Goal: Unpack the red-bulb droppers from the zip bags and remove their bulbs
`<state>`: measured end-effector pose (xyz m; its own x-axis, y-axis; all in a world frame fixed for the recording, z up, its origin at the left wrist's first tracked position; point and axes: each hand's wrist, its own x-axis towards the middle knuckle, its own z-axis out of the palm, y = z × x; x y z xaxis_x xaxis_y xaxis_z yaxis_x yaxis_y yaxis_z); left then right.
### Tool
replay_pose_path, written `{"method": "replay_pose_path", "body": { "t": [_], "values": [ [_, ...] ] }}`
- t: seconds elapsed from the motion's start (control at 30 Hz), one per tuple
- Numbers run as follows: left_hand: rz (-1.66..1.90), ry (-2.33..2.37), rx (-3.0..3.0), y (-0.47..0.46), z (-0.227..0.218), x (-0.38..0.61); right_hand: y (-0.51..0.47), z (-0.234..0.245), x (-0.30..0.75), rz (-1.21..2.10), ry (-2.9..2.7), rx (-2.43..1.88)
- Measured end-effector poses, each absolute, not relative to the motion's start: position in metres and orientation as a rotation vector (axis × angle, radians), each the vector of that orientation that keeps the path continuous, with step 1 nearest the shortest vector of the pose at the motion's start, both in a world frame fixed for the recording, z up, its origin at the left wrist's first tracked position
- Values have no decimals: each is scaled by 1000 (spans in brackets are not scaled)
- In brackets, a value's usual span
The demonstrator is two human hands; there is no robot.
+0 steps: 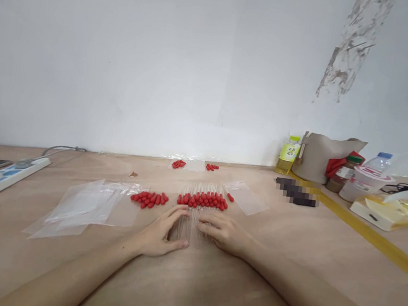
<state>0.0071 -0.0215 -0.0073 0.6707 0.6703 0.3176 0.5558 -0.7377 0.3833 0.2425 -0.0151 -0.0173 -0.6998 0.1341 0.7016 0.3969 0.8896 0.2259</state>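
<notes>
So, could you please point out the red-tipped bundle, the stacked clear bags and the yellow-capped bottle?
Red-tipped bundle (203,200): head view, on its red tips.
Stacked clear bags (82,205): head view, on an upper bag.
Yellow-capped bottle (288,154): head view, on its label.

Dark oblong object (296,192) blurred beyond recognition
White plastic power strip (6,182) is cut off by the left edge; the bare right hand (229,231) covers part of the thin clear rods (194,227).
</notes>
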Motion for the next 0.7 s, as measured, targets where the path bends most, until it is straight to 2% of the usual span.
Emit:
{"method": "replay_pose_path", "body": {
  "t": [0.3,0.53,0.7],
  "values": [
    [693,969,2653,-17,-4,4,-15,-26,235,-303,-2487,-514],
    [1036,1339,2537,-8,-5,9,-22,-19,239,-211,-2458,-632],
    [1037,1473,2550,17,-6,19,-23,-13,250,-247,-2245,-808]
  ]
}}
